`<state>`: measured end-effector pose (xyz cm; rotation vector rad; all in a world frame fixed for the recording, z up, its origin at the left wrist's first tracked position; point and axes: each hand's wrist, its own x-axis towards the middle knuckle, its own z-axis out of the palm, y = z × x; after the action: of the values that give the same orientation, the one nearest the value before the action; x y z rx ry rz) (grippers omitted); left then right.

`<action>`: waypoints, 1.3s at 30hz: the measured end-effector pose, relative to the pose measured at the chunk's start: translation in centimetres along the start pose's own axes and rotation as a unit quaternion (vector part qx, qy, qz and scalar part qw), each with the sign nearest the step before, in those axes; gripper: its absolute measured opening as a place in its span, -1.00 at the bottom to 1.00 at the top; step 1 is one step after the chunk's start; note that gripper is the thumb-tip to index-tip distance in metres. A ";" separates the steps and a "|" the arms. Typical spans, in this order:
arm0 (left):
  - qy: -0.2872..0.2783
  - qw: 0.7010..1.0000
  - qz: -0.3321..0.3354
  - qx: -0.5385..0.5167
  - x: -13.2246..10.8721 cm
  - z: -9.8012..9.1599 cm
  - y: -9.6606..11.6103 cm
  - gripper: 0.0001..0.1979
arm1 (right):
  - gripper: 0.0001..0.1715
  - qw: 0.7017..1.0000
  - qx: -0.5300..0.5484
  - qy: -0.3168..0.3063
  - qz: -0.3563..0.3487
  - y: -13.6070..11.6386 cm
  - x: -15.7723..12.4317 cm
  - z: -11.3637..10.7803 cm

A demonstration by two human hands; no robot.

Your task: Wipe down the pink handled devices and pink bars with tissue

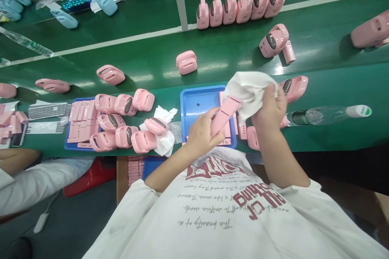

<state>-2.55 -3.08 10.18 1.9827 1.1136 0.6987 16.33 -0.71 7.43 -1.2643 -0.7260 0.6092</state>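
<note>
My left hand (203, 132) is closed round a flat pink plastic panel (225, 114), which tilts up to the right. In my right hand (271, 107) a white cloth (247, 89) is pinched and hangs beside the panel's upper end. Whether cloth and panel touch, I cannot tell. Below both hands lies a blue tray (199, 94) with several pink parts along its right side. Just right of the tray are a small pink part (242, 130) and a pink housing (253, 138), the latter partly behind my right forearm.
At left, pink housings (144, 100) with handles stand by a second blue tray (70, 144) of pink panels. A crumpled white cloth (165, 144) lies nearby. A clear bottle (328, 115) lies at right. More pink housings (230, 7) line the back ledge. A co-worker's arm (20, 160) is far left.
</note>
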 end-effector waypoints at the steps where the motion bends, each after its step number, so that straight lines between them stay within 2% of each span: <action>1: 0.006 1.000 0.006 0.023 0.1 -0.5 0.7 -0.46 | -0.58 0.999 0.022 0.027 -0.030 -1.0 -0.3 0.3; 2: 0.012 0.999 0.010 0.037 0.1 -0.8 1.1 -0.46 | -0.61 0.997 0.026 0.031 -0.067 -1.9 -0.5 0.5; 3: 0.017 0.999 0.015 0.041 0.3 -1.0 1.4 -0.46 | -0.63 0.994 0.007 0.004 -0.110 -2.6 -0.8 0.6; 5: 0.027 0.999 0.021 0.029 0.5 -1.2 1.5 -0.45 | -0.68 0.965 -0.072 -0.120 -0.222 -3.3 -1.4 0.9; 7: 0.038 0.999 0.015 0.013 0.6 -1.0 1.3 -0.50 | -0.70 0.899 -0.132 -0.236 -0.345 -3.2 -2.2 1.1; 9: 0.046 0.999 0.007 -0.010 0.6 -0.8 1.0 -0.57 | -0.70 0.838 -0.148 -0.296 -0.433 -2.5 -2.8 1.3; 10: 0.045 0.999 0.006 -0.027 0.5 -0.7 0.9 -0.58 | -0.68 0.818 -0.147 -0.317 -0.457 -2.1 -2.9 1.3; 12: 0.037 0.997 0.008 -0.070 0.4 -0.5 0.7 -0.55 | -0.66 0.796 -0.145 -0.349 -0.473 -1.3 -2.6 1.2; 13: 0.031 0.995 0.005 -0.092 0.3 -0.5 0.7 -0.52 | -0.65 0.798 -0.145 -0.349 -0.470 -1.0 -2.3 1.1; 16: 0.014 0.989 -0.032 -0.141 0.4 -0.3 0.8 -0.37 | -0.65 0.837 -0.156 -0.288 -0.439 -0.7 -1.4 1.2; 17: 0.012 0.988 -0.043 -0.151 0.5 -0.3 0.9 -0.32 | -0.65 0.839 -0.153 -0.281 -0.439 -0.8 -1.4 1.3; 19: 0.010 0.984 -0.050 -0.170 0.6 -0.3 0.9 -0.21 | -0.68 0.817 -0.135 -0.319 -0.461 -1.1 -1.8 1.5; 21: 0.011 0.981 -0.045 -0.187 0.6 -0.4 0.8 -0.11 | -0.69 0.778 -0.105 -0.381 -0.489 -1.4 -2.3 1.5; 23: 0.028 0.982 -0.043 -0.180 0.7 -0.6 0.7 -0.04 | -0.69 0.763 -0.098 -0.395 -0.503 -1.4 -2.2 1.1; 25: 0.066 0.987 -0.041 -0.143 0.8 -0.9 0.6 -0.01 | -0.67 0.789 -0.135 -0.348 -0.489 -1.0 -1.6 0.5; 27: 0.092 0.990 -0.037 -0.097 1.0 -1.3 0.5 -0.01 | -0.61 0.851 -0.177 -0.262 -0.419 -0.6 -1.1 -0.1; 29: 0.086 0.993 -0.030 -0.072 1.2 -1.8 0.6 -0.03 | -0.58 0.912 -0.176 -0.181 -0.325 -0.6 -1.1 -0.3; 31: 0.063 0.995 -0.016 -0.075 1.3 -2.1 0.8 -0.08 | -0.59 0.944 -0.145 -0.140 -0.262 -1.2 -1.8 -0.2; 33: 0.038 0.995 0.004 -0.094 1.3 -2.3 1.0 -0.15 | -0.62 0.951 -0.136 -0.152 -0.234 -2.2 -2.6 0.2; 36: 0.006 0.988 0.011 -0.154 1.3 -2.3 1.1 -0.24 | -0.60 0.945 -0.166 -0.196 -0.201 -3.4 -3.0 0.8; 39: -0.021 0.961 -0.046 -0.272 1.3 -2.2 1.2 -0.28 | -0.55 0.951 -0.185 -0.205 -0.136 -3.2 -2.2 1.0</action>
<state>-3.00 -1.65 12.56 1.4607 0.8645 0.8081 14.21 -2.46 10.34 -1.3599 -1.3884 0.5265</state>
